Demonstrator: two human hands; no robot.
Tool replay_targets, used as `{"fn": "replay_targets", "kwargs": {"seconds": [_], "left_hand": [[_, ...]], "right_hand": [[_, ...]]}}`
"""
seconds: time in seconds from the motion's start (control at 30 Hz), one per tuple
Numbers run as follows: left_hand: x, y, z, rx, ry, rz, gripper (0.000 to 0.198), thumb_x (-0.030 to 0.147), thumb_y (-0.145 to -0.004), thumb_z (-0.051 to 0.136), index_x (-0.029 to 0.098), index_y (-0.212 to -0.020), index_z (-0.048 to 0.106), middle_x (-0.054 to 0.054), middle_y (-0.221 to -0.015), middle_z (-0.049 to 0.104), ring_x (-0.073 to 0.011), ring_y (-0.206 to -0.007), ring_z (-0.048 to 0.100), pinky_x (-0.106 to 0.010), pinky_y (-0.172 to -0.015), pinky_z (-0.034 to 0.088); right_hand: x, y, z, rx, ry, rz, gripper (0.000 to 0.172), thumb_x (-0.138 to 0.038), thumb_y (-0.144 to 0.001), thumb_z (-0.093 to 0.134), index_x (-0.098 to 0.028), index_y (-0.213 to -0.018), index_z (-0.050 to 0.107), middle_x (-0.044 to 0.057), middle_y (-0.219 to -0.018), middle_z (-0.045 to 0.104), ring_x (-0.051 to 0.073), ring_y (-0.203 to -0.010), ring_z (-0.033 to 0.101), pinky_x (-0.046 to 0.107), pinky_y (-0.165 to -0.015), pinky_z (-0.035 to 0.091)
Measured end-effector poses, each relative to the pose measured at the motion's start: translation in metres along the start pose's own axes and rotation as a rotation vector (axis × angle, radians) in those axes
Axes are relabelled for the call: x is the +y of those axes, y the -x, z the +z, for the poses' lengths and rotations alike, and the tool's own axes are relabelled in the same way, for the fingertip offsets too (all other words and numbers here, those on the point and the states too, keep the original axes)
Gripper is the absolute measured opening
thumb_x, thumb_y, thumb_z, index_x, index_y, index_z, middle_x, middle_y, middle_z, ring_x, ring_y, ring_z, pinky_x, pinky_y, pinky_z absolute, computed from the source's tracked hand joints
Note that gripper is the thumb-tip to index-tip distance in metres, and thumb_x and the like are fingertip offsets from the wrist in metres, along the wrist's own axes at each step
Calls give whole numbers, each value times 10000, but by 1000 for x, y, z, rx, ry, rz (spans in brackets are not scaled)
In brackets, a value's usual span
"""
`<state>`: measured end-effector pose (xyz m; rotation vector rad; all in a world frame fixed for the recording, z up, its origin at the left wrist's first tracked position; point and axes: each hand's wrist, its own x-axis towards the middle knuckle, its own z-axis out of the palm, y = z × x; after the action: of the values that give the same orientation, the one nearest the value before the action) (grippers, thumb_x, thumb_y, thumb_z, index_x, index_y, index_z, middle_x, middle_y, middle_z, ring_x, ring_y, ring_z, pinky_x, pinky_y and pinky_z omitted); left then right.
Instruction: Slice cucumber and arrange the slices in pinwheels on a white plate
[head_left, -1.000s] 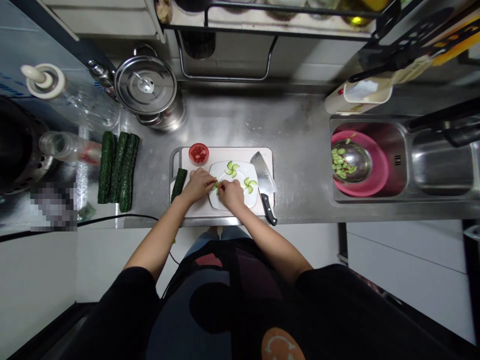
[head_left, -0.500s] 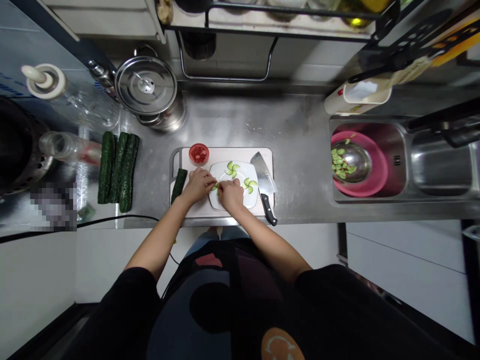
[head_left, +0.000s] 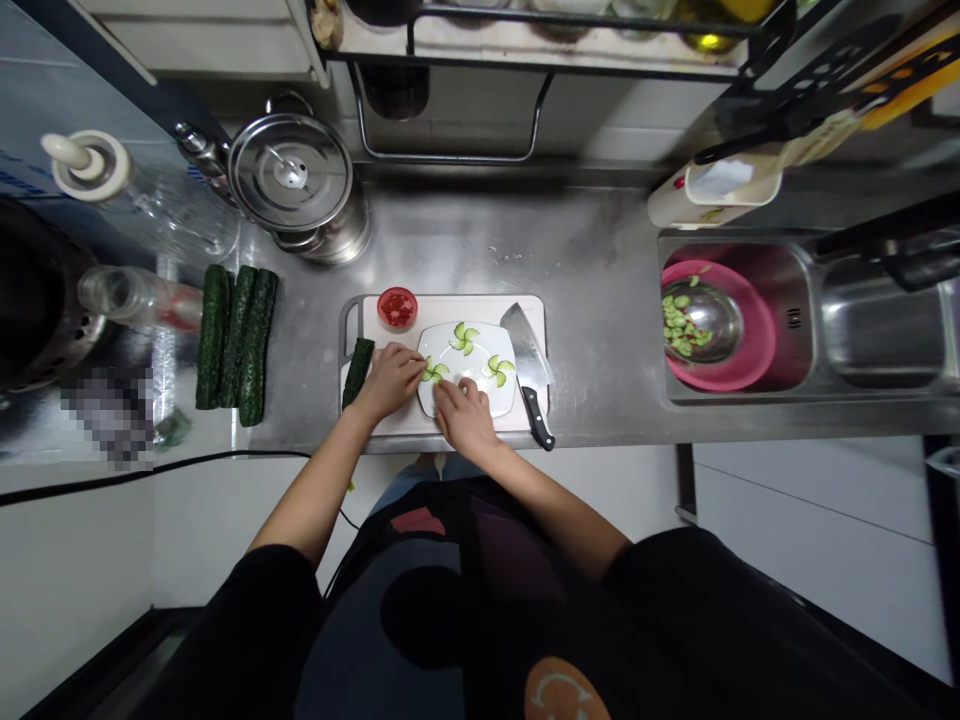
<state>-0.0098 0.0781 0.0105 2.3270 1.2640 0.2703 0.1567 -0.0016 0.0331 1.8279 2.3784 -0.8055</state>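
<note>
On a white plate [head_left: 469,385] lie pinwheels of green cucumber slices: one at the back [head_left: 465,337], one at the right [head_left: 498,370] and one at the left [head_left: 435,371]. My left hand [head_left: 397,378] has its fingers together, fingertips closed at the edge of the left pinwheel. Close to that pinwheel's lower side is my right hand [head_left: 466,415], palm down with fingers apart and nothing visible in them. The plate rests on a pale cutting board [head_left: 405,420]. A cut piece of cucumber [head_left: 358,373] lies on the board beside my left hand.
A cleaver [head_left: 529,360] lies right of the plate, its black handle past the board's edge. A small red bowl [head_left: 397,308] sits at the board's back left. Whole cucumbers [head_left: 236,345] and a lidded pot [head_left: 300,185] stand left; a pink basin [head_left: 761,345] is in the sink.
My right hand has drawn back slightly toward me and its fingers have spread, uncovering the left pinwheel. The left hand has stayed nearly in place.
</note>
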Motion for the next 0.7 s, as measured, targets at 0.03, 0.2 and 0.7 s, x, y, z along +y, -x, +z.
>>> {"fn": "replay_targets", "kwargs": {"seconds": [0.03, 0.2, 0.7], "left_hand": [[1, 0, 0, -12, -2, 0, 210, 232, -903, 505, 226, -914, 715, -85, -1036, 710, -251, -998, 534, -445, -831, 375], [2, 1, 1, -49, 0, 2, 207, 201, -883, 515, 249, -933, 711, -78, -1070, 704, -271, -1040, 502, -457, -837, 363], [2, 2, -1, -85, -16, -18, 218, 197, -879, 524, 246, -980, 711, -84, -1129, 703, -296, -1081, 495, -490, -847, 369]], "right_hand": [[-1, 0, 1, -14, 7, 6, 453, -252, -959, 390, -156, -1388, 502, 130, -1417, 502, 303, -1216, 340, 414, -881, 385], [0, -1, 4, -24, 23, 4, 458, -255, -960, 381, -172, -1395, 500, 141, -1429, 491, 312, -1255, 337, 433, -899, 381], [3, -1, 2, -35, 52, -20, 458, -252, -969, 363, -169, -1401, 493, 126, -1454, 477, 310, -1276, 333, 436, -912, 357]]}}
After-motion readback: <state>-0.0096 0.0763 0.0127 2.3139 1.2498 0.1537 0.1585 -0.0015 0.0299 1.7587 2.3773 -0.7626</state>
